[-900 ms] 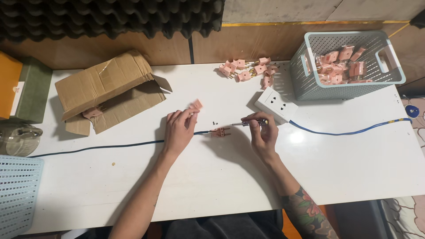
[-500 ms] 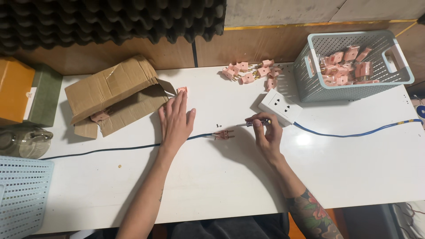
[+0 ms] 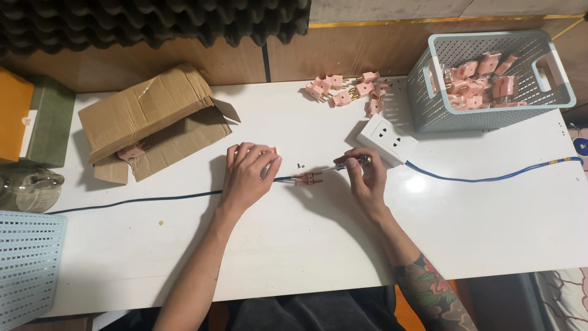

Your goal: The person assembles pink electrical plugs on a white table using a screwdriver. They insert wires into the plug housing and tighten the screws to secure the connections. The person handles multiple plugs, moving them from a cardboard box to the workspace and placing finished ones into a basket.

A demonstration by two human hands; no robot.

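At the far left edge of the smooth white table (image 3: 294, 257) sits a pale blue plastic basket (image 3: 27, 257) with a perforated wall, above it a rounded clear glass lid (image 3: 24, 187), and above that a flat orange and green box (image 3: 27, 119). Next comes a creased brown cardboard box (image 3: 150, 116), lying on its side with flaps open and a small pink piece at its mouth. A thin dark cable (image 3: 141, 201) runs rightward across the table to the left hand (image 3: 248, 175), which lies palm down with fingers curled over the cable and a pink plug part; what exactly it grips cannot be told. Just right of it lies the small pink plug (image 3: 308, 178) with brass pins, open on the cable. The right hand (image 3: 364, 178) is closed around a slim screwdriver (image 3: 346, 164) whose tip points at the plug. Beyond it lie a loose heap of pink plugs (image 3: 349, 92), a glossy white socket block (image 3: 387, 140) with a blue lead (image 3: 490, 179), and a grey-blue mesh basket (image 3: 490, 116) filled with more pink plugs.
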